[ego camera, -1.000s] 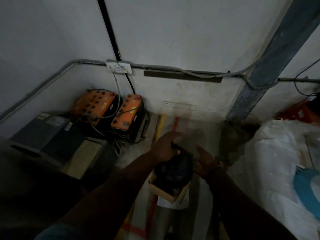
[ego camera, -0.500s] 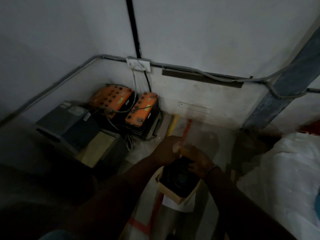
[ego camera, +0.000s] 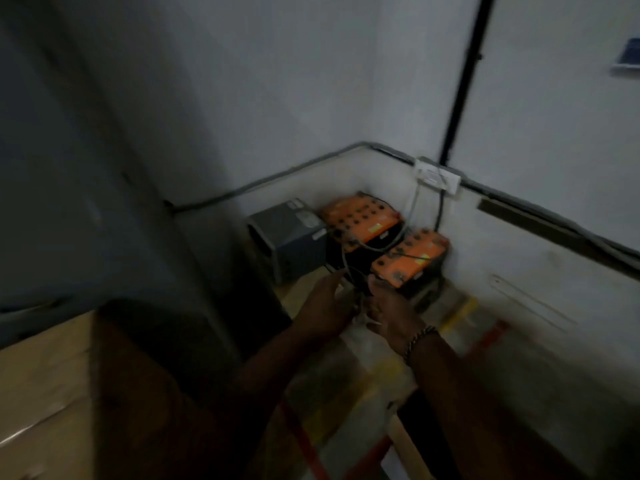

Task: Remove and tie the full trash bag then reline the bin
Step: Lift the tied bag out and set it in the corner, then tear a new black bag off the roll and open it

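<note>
Right hand [ego camera: 389,315] has its fingers curled in on the pale twisted top [ego camera: 362,315] of a clear plastic bag [ego camera: 377,362] - it grips it. Left hand [ego camera: 325,303] is just beside, on the other side of the twist, fingers reaching forward; too blurred to tell whether it holds anything. Both hands are up in front of me, close together. The bag hangs down from the twist between the forearms, and the floor stripes show through it. There is a beaded bracelet [ego camera: 419,337] on the right wrist.

Under the right forearm is a dark shape with a tan box edge [ego camera: 405,445] - smeared, so I can't tell what sits in it.

Past the fingertips, in the corner, stand two orange-topped batteries: the far one [ego camera: 360,220] and the near one [ego camera: 410,254], with cables looped over them. A grey unit [ego camera: 287,237] stands left of the far battery, touching or nearly so. Cables run up to a white wall socket [ego camera: 438,176], and a black conduit [ego camera: 460,81] rises from it. The floor has a yellow stripe [ego camera: 460,310] and a red stripe [ego camera: 490,337]. A big tan carton [ego camera: 45,375] fills the lower left.
</note>
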A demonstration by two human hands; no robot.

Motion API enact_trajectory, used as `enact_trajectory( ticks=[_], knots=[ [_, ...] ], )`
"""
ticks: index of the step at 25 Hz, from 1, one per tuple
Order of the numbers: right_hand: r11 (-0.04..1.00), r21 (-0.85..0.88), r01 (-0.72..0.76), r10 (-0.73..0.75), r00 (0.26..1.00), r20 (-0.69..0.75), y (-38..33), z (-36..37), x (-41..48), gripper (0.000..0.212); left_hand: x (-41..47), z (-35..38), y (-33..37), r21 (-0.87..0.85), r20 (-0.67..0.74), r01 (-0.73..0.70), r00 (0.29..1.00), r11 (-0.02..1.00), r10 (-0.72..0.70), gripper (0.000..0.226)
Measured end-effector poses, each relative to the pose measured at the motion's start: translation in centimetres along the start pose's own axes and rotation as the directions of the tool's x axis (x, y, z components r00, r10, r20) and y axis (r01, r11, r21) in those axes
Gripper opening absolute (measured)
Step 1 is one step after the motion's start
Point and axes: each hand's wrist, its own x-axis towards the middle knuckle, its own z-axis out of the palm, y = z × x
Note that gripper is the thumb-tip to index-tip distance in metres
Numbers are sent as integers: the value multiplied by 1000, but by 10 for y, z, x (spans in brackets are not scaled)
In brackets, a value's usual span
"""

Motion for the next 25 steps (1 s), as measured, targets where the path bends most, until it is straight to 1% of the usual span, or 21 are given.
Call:
enact_trajectory(
  ticks=[2,4,5,6,7,10,12,14,16,18,23,25],
  knots=[
    [995,-67,76,-69,992,101,-11,65,-6,37,-20,-58,-22,12,-132,66,989,998,-64,81],
    [982,-128,142,-114,972,206,-15,132,-16,39,-51,-116,-42,37,-246,117,964,992,-105,81],
    [974,-136,182,-137,949,284,-14,171,-25,43,-72,-147,-52,43,-303,138,945,990,-119,80],
    [966,-139,217,-157,924,348,-10,207,-34,53,-95,-174,-61,43,-354,151,927,988,-126,79],
    [954,-151,258,-180,899,399,-4,241,-45,58,-119,-200,-70,48,-402,157,907,986,-125,79],
    [903,-178,392,-236,796,558,25,340,-92,54,-202,-265,-94,76,-554,220,820,973,-142,81],
    [852,-204,483,-250,716,652,49,399,-130,54,-261,-301,-109,77,-620,251,770,965,-151,79],
    [780,-223,584,-260,628,734,75,449,-170,50,-320,-334,-122,69,-672,271,724,960,-156,76],
    [694,-234,681,-265,544,796,109,499,-206,56,-383,-366,-139,60,-722,316,669,947,-177,75],
    [654,-238,718,-242,496,834,138,539,-239,63,-440,-391,-156,64,-749,379,630,923,-207,76],
    [574,-236,784,-188,407,894,217,618,-307,64,-564,-424,-203,35,-771,504,563,863,-298,79],
    [508,-240,828,-156,362,919,244,640,-325,69,-602,-429,-217,12,-772,530,544,848,-329,76]
  ],
)
